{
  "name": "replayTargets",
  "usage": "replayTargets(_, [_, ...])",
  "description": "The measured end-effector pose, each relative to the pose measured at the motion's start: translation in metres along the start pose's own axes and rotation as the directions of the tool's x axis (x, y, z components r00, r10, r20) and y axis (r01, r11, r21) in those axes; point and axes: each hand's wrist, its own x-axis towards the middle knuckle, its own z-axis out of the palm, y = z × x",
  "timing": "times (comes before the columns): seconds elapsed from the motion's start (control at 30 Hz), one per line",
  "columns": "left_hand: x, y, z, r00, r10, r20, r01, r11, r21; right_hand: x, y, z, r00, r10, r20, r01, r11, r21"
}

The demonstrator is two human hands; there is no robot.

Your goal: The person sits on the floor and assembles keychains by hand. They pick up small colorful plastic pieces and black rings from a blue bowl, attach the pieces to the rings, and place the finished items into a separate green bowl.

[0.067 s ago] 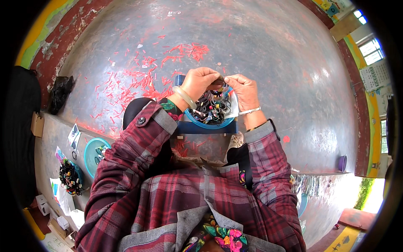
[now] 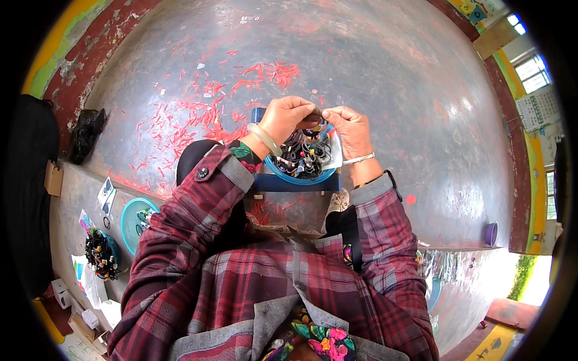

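Observation:
My left hand (image 2: pixel 283 122), with a pale bangle at its wrist, is closed in a pinch above the far side of a blue basin (image 2: pixel 299 180). My right hand (image 2: pixel 353 131), wearing a thin silver-coloured bracelet, pinches thumb against forefinger just beside it. Between the two sets of fingertips is a small dark thing, too small and covered to name. Inside the basin lies a heap of black elastic hair ties (image 2: pixel 303 155) with coloured beads and charms. The basin stands on a dark blue stool (image 2: pixel 261 183) in front of my knees.
Red paper-like scraps (image 2: pixel 208 120) litter the grey floor ahead and to the left. On my left are a turquoise basin (image 2: pixel 124 225), a pile of hair ties (image 2: pixel 101 256) and a black plastic bag (image 2: pixel 88 133). A purple bucket (image 2: pixel 492 234) stands far right.

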Motion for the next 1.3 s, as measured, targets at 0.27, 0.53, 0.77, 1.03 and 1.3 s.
replayTargets(0.27, [-0.0008, 0.0032, 0.0013, 1.0, -0.014, 0.012, 0.014, 0.999, -0.031, 0.0, -0.0054, 0.0002, 0.999, -0.028, -0.018, 0.028, 0.999, -0.038])
replayTargets(0.53, [-0.0038, 0.0059, 0.0016, 0.998, -0.029, 0.063, 0.032, 0.998, -0.046, 0.0006, -0.0024, -0.0031, 1.0, -0.02, -0.011, 0.019, 0.997, -0.07])
replayTargets(0.77, [-0.0012, 0.003, -0.0025, 0.995, -0.096, 0.032, 0.091, 0.987, 0.133, -0.0023, -0.0034, 0.0028, 0.992, -0.106, 0.063, 0.119, 0.956, -0.269])
replayTargets(1.03, [-0.0015, 0.0046, -0.0025, 0.999, -0.041, 0.014, 0.038, 0.986, 0.163, -0.0004, 0.0001, -0.0002, 0.997, -0.075, 0.021, 0.077, 0.971, -0.228])
replayTargets(1.3, [0.0005, 0.005, -0.0051, 0.999, -0.033, 0.027, 0.03, 0.993, 0.119, 0.0014, -0.003, -0.0033, 0.991, -0.128, 0.043, 0.135, 0.96, -0.247])
